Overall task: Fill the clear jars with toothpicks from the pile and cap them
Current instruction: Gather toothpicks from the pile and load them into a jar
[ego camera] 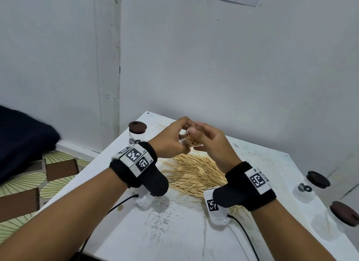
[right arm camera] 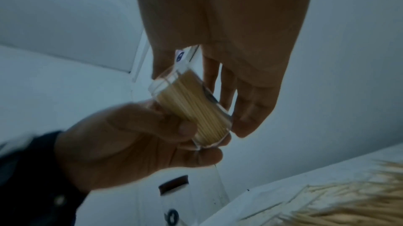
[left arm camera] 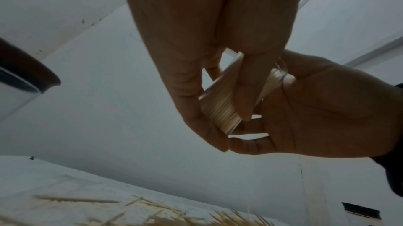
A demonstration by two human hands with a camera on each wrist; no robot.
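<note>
A clear jar, packed nearly full of toothpicks and without a cap, is held up in the air between both hands, tilted so its open mouth faces back toward the person. The left hand wraps its fingers and thumb round the jar's lower body, while the right hand closes on the upper part, its thumb lying across the rim and the fingers curled against the far side. Directly below the hands and spreading back toward the wrists lies the toothpick pile on the white table. Beyond the left hand stands a capped jar with a brown lid; well off to the right of the right wrist are two more brown-lidded jars, the nearer one seemingly already holding toothpicks. The filling step looks close to done, with the sticks being settled or levelled in the mouth. Next, I judge, comes capping: no loose cap shows, so one must be found, and the jar kept upright enough that nothing spills.
</note>
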